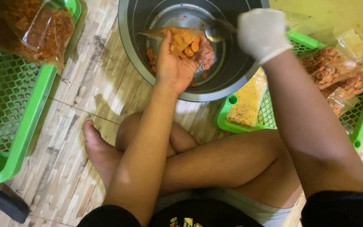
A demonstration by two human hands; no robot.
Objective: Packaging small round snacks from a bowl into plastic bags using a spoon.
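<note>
A large grey metal bowl (227,71) stands on the floor in front of my crossed legs, with orange round chips at its bottom. My left hand (174,63), bare, reaches into the bowl and holds a small clear plastic bag (186,42) partly filled with orange chips. My right hand (260,32), in a white glove, grips a metal spoon (217,30) whose bowl hovers just right of the bag's mouth.
A green plastic basket (22,126) sits at the left with a filled chip bag (34,29) on its rim. Another green basket (360,126) at the right holds several sealed chip bags (330,69) and a yellow snack pack (246,103). Wood-pattern floor lies beneath.
</note>
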